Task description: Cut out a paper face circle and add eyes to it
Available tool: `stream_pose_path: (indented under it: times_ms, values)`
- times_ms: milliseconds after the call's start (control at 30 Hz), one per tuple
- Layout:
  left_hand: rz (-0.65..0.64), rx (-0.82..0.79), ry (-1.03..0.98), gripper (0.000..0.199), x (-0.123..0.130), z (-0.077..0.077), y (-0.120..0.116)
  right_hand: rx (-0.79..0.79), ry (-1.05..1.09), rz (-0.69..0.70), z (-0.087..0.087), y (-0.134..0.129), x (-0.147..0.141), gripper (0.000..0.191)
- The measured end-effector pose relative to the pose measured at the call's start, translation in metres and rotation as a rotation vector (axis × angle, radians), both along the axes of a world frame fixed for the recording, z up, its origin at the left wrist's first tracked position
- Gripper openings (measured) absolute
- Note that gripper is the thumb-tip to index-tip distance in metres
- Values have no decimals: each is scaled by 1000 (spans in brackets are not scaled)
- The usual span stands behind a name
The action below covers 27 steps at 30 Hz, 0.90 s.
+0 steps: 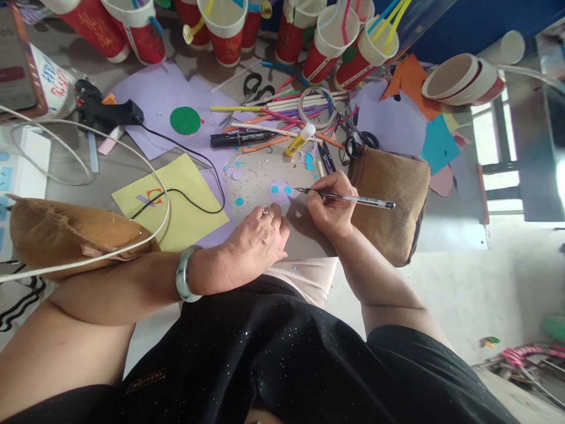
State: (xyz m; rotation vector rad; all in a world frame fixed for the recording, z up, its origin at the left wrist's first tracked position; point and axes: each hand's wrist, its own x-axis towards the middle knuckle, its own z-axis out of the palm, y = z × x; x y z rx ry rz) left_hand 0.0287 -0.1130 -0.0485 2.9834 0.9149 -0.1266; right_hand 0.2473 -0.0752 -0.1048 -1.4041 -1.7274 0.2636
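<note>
A small round purple paper face (279, 193) with two blue dots and a drawn curved mouth lies on the grey table. My left hand (260, 238) rests just below it, fingers bent and fingertips at its lower edge. In my right hand (333, 203) is a black pen (371, 201), gripped between thumb and fingers; its tip points left, close to the right blue dot. Whether the tip touches the paper cannot be made out. A loose blue dot (239, 201) and purple circles (237, 175) lie to the left, among paper scraps.
Red paper cups (227, 47) line the back. Scissors (362, 141), a glue stick (300, 139), a marker (242, 139) and coloured straws lie mid-table. A glue gun (108, 112) with its cable sits left. Brown cushions (391, 200) flank my hands. Yellow paper (176, 203) lies left.
</note>
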Motion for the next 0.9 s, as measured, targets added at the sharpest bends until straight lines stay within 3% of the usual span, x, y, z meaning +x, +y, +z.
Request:
stream_pose_path:
  times_ms: [267, 500, 700, 900]
  values:
    - [-9, 50, -25, 54, 0, -3, 1, 42, 39, 17, 0, 5, -6, 9]
    - [-8, 86, -42, 49, 0, -2, 0, -13, 64, 32, 6, 3, -14, 6]
    - [-2, 77, -16, 58, 0, 4, 0, -106, 71, 103, 6, -3, -16, 5]
    - [-32, 25, -8, 60, 2, 3, 4, -128, 140, 90, 4, -3, -17, 5]
